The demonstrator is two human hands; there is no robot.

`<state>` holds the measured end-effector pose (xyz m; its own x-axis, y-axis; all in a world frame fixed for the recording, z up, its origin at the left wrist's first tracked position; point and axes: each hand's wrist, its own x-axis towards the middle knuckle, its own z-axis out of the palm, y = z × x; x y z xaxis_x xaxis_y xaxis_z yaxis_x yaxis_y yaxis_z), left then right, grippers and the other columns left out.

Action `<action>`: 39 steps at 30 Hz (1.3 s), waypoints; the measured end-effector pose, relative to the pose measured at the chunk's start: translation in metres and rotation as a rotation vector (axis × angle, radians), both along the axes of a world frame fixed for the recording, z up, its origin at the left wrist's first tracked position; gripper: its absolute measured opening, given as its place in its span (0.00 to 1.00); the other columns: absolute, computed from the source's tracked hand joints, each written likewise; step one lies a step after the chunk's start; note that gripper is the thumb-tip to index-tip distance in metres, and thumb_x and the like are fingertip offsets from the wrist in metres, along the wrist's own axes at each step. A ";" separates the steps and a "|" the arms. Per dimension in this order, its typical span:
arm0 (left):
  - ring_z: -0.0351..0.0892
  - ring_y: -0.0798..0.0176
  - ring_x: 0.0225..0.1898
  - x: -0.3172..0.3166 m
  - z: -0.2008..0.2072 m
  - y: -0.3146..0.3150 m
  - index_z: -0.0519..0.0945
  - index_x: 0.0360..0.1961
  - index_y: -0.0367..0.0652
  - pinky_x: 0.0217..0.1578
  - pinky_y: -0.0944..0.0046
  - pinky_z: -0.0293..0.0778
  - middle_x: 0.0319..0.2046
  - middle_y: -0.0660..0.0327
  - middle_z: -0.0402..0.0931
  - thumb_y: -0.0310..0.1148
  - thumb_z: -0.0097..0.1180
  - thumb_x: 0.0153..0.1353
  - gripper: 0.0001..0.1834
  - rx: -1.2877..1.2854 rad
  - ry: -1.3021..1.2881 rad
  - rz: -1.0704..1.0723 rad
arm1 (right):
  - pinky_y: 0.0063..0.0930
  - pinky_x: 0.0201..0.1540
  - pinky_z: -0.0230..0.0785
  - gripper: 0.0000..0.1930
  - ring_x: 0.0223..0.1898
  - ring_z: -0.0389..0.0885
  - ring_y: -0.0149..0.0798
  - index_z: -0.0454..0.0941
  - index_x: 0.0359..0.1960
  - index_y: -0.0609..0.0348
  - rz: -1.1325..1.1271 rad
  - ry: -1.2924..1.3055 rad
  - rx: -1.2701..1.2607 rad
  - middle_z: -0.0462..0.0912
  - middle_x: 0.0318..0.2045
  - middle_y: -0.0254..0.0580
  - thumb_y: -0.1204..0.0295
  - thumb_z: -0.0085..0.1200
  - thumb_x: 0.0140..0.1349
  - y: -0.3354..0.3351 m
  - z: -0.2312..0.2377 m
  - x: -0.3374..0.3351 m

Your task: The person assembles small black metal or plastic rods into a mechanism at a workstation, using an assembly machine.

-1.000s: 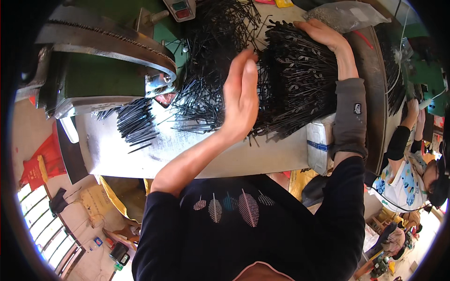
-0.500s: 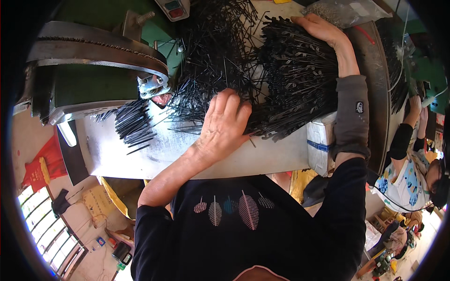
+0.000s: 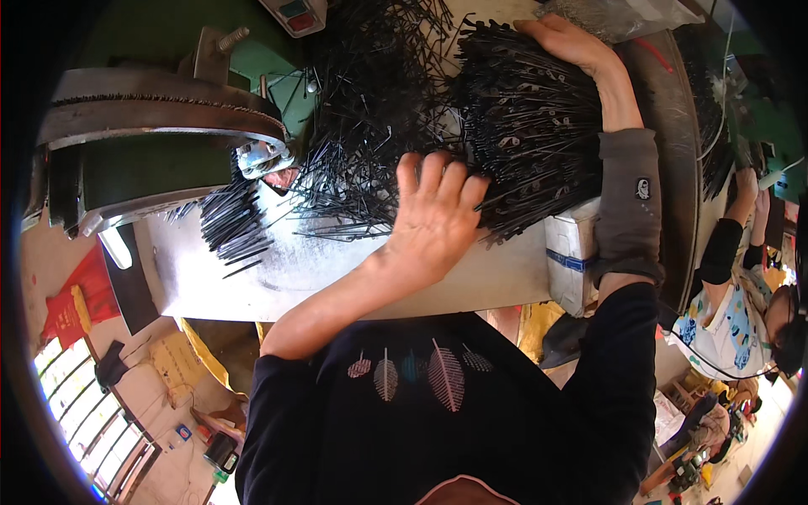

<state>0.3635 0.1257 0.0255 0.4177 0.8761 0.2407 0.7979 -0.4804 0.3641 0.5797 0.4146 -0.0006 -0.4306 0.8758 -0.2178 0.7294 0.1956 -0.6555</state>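
A thick fanned bundle of thin black strips [image 3: 539, 126], some with flattened or holed ends, lies at the right of the bench. Its far end is cupped by my right hand [image 3: 568, 42], the arm reaching round the right side; some of those fingers are hidden. At the near left edge of the bundle, my left hand [image 3: 442, 215] has its fingers bent and pressed against the strips, back of the hand up. Just beyond and left of it spreads a loose, tangled heap of thin black rods [image 3: 362, 126].
A green machine with a curved toothed blade [image 3: 168, 109] stands at the left. Beside its metal head is a small pile of black rods [image 3: 236, 223]. A white box [image 3: 572, 252] with a blue band sits under my right forearm. Another person [image 3: 732, 311] is at the far right.
My left hand has shifted right and turned, from the edge of the loose heap to the bundle's near left edge. My right hand stays at the bundle's far end.
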 end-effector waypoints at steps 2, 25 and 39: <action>0.66 0.41 0.60 -0.013 0.006 -0.006 0.78 0.50 0.33 0.60 0.40 0.63 0.49 0.46 0.70 0.32 0.74 0.37 0.35 -0.025 -0.112 0.026 | 0.30 0.55 0.72 0.29 0.47 0.85 0.44 0.83 0.54 0.64 -0.032 -0.014 0.071 0.86 0.48 0.51 0.49 0.50 0.69 -0.002 0.003 0.003; 0.76 0.53 0.29 -0.029 -0.005 -0.016 0.78 0.39 0.35 0.29 0.56 0.72 0.28 0.57 0.73 0.25 0.59 0.39 0.20 0.022 -0.130 0.002 | 0.31 0.50 0.71 0.30 0.43 0.83 0.40 0.84 0.42 0.74 0.001 -0.103 -0.121 0.87 0.40 0.52 0.49 0.51 0.70 -0.019 0.048 -0.013; 0.84 0.50 0.29 -0.018 0.009 0.004 0.82 0.46 0.35 0.31 0.55 0.78 0.30 0.51 0.81 0.25 0.64 0.58 0.14 -0.142 -0.549 0.067 | 0.39 0.49 0.72 0.29 0.43 0.85 0.50 0.83 0.40 0.73 -0.033 -0.153 0.064 0.86 0.39 0.62 0.51 0.47 0.69 -0.026 0.039 -0.020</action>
<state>0.3458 0.1299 0.0341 0.2067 0.9361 0.2847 0.5007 -0.3511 0.7912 0.5597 0.3883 0.0385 -0.3678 0.9029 -0.2226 0.8265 0.2077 -0.5232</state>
